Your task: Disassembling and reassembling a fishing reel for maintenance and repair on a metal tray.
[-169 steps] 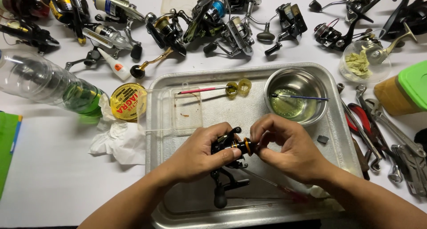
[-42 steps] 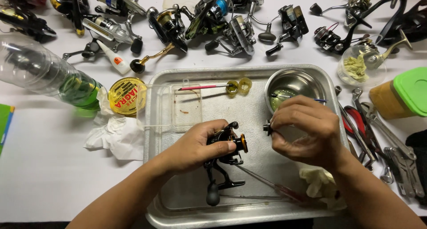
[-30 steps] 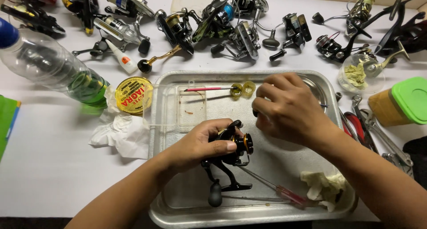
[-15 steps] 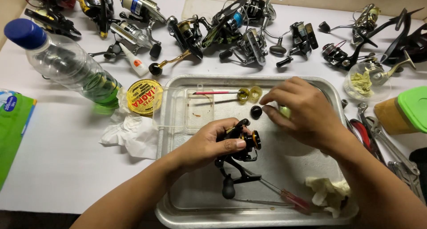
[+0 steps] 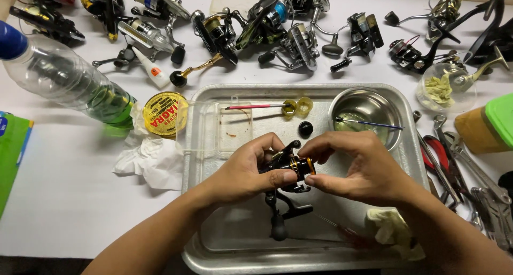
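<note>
My left hand (image 5: 243, 171) grips a black and gold fishing reel (image 5: 287, 171) over a metal tray (image 5: 211, 243). The reel's handle hangs down below my fingers. My right hand (image 5: 355, 165) pinches the reel's front end at the spool, thumb below and fingers above. A small black knob (image 5: 305, 129) lies on the tray just beyond my hands. Next to it are two yellowish rings (image 5: 297, 107) and a red-handled tool (image 5: 254, 106).
A steel bowl (image 5: 368, 110) with a thin brush stands in the tray's far right corner. Several reels (image 5: 278, 29) lie along the back of the table. A plastic bottle (image 5: 64, 80), a yellow tin (image 5: 165, 113) and crumpled tissue (image 5: 149, 160) are left; pliers and wrenches (image 5: 454, 163) are right.
My right hand carried a small black knob away from the reel, set it on the tray near the yellowish rings, then came back to the reel's front. The camera shifted slightly.
</note>
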